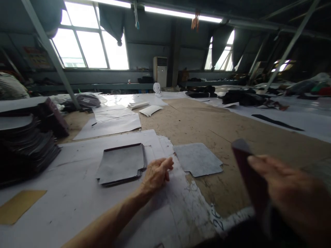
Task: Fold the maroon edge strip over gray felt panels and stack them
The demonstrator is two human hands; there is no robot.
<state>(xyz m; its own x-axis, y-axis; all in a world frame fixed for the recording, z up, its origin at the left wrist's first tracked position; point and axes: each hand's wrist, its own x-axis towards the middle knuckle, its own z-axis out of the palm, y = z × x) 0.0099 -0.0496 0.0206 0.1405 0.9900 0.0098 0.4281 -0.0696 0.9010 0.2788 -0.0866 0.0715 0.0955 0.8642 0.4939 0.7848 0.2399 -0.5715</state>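
In the head view my right hand is raised at the right, blurred by motion, its fingers and thumb closed on a bent dark sheet piece with a greyish upper end. My left hand rests over the white paper with loosely curled fingers, and no thing shows in it. Just left of it lies a stack of grey panels with dark edges and notched corners. To its right, a single grey panel with a notched corner lies flat across the paper's edge and the brown board.
A tall stack of dark pieces stands at the left, with a tan card in front. White sheets and light cards lie farther back. Dark cloth is heaped at the far right; a slanted post rises left.
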